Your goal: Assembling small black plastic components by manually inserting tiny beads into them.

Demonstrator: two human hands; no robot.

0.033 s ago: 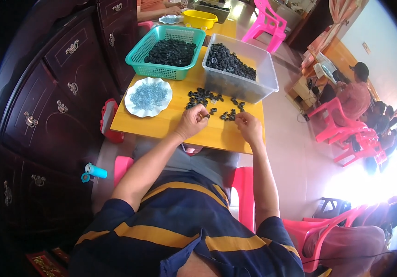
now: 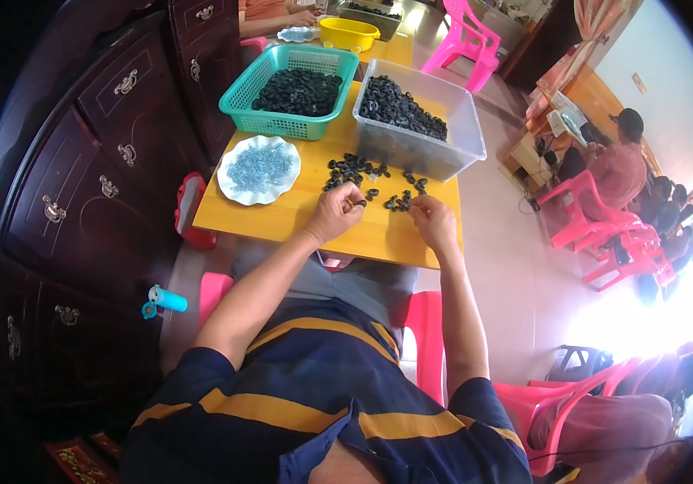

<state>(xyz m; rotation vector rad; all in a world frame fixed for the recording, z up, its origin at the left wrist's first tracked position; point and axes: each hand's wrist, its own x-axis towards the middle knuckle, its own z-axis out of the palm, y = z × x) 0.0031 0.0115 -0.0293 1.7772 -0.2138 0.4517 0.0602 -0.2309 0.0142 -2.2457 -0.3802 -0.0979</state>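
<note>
My left hand (image 2: 335,214) is closed in a pinch over the yellow table (image 2: 233,219), with a small black ring-like part (image 2: 361,203) at its fingertips. To its right, my right hand (image 2: 436,225) is also pinched shut; whatever lies between its fingers is too small to make out. Just beyond the hands, loose black parts (image 2: 350,167) lie in a scattered heap, and a smaller cluster (image 2: 397,202) sits beside the right fingertips. A white scalloped plate (image 2: 236,194) of small clear bluish pieces (image 2: 259,167) stands left of my left hand.
A green basket (image 2: 237,119) and a clear plastic bin (image 2: 463,145), both holding black parts, stand at the table's far side. Behind them is a yellow tub (image 2: 349,34) near another person's hands. Dark drawers (image 2: 88,161) line the left. Pink chairs (image 2: 584,198) and seated people are at right.
</note>
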